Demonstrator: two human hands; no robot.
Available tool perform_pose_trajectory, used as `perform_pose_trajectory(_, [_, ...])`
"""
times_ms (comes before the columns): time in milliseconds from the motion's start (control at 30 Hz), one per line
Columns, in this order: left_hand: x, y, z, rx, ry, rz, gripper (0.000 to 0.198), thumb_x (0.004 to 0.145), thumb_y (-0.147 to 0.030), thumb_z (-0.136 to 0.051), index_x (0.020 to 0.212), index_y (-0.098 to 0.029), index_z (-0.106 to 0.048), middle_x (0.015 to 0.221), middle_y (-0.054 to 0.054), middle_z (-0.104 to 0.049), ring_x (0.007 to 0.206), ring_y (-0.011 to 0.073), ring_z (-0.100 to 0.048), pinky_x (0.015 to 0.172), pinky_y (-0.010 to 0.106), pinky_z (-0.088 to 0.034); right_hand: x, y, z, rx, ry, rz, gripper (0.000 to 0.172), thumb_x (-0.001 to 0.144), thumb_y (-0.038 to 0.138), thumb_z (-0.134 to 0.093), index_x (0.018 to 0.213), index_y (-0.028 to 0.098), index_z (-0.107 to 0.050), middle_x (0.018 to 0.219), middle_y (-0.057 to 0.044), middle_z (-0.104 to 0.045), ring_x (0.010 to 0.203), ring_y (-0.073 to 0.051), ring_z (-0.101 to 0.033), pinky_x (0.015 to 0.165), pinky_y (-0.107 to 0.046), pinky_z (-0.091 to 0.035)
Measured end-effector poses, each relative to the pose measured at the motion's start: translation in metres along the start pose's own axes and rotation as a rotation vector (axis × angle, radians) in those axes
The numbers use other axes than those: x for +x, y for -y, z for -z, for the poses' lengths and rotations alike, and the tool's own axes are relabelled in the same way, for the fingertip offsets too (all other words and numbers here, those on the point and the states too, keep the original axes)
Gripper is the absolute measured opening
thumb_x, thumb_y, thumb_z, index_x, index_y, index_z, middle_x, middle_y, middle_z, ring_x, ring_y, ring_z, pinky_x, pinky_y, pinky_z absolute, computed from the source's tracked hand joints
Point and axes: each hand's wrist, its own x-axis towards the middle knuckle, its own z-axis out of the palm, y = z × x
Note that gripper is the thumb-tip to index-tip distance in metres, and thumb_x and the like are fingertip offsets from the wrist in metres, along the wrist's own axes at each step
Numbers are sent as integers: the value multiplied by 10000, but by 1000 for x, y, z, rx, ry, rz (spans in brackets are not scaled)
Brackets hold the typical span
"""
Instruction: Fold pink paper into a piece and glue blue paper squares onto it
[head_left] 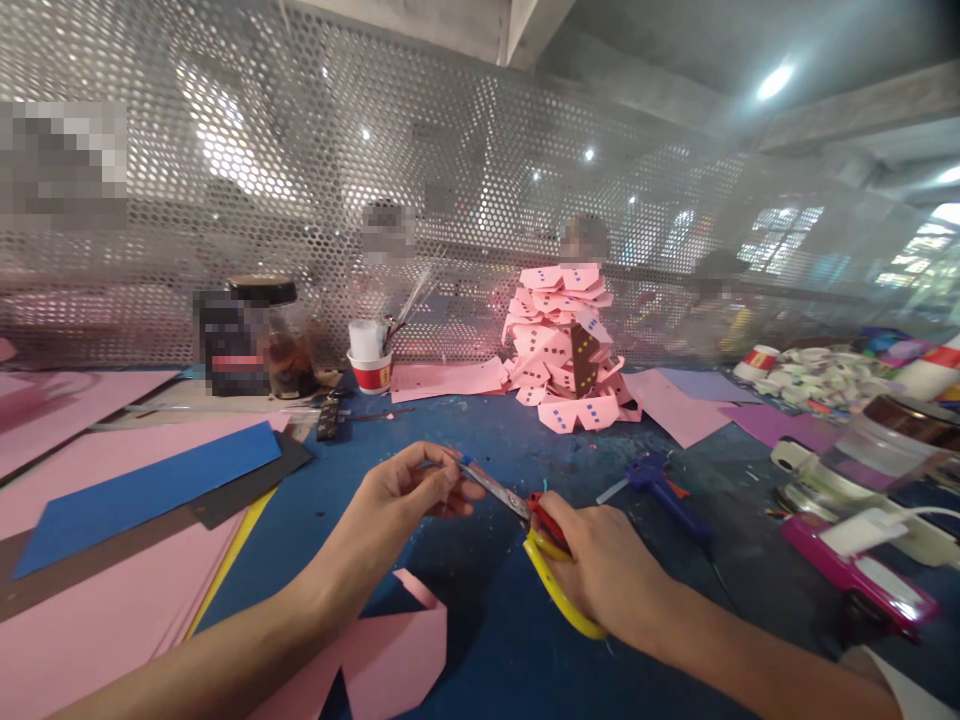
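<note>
My right hand (600, 565) grips a pair of scissors (504, 494) by the red and yellow handles, blades pointing up and left. At the blade tips, the thumb and fingers of my left hand (420, 485) are pinched together. A small blue piece (466, 461), perhaps paper, shows between those fingertips and the blades; its full shape is hidden. Below my left wrist lies a cut and folded pink paper piece (401, 650). Beyond my hands stands a tiered pink paper model (562, 345) dotted with small dark, blue and yellow squares.
A blue glue gun (664, 490) lies right of the scissors. Pink sheets (112, 620), a blue strip (150, 490) and dark card cover the left side. A paper cup (370, 370), a lidded jar (289, 345) and a magenta device (859, 575) stand or lie around. Perforated metal screens the back.
</note>
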Motion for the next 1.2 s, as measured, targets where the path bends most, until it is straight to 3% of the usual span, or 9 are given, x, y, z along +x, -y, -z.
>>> perform_pose_trajectory(533, [0, 0, 2, 82, -12, 20, 273, 850, -463, -670, 858, -197, -609, 762, 52, -768, 706, 183, -673, 737, 318, -493, 0, -4, -6, -85, -41, 34, 87, 877, 287, -565, 905, 204, -568, 611, -6, -693, 478, -161, -607, 507, -302, -160])
perform_pose_trajectory(867, [-1, -2, 1, 41, -14, 35, 259, 850, -436, -681, 869, -189, -605, 837, 69, -787, 732, 165, -673, 743, 294, -494, 0, -3, 1, -13, 2, 21, 93, 884, 288, -576, 895, 196, -566, 636, -7, -690, 512, -150, -607, 500, -283, -191])
perform_pose_trajectory(1200, [1, -3, 0, -29, -9, 40, 278, 829, -425, -720, 879, -188, -582, 867, 72, -795, 731, 148, -673, 750, 277, -509, -2, -3, 7, 108, -48, 66, 185, 881, 267, -539, 1054, 215, -501, 928, -23, -669, 702, -173, -628, 596, -288, -322])
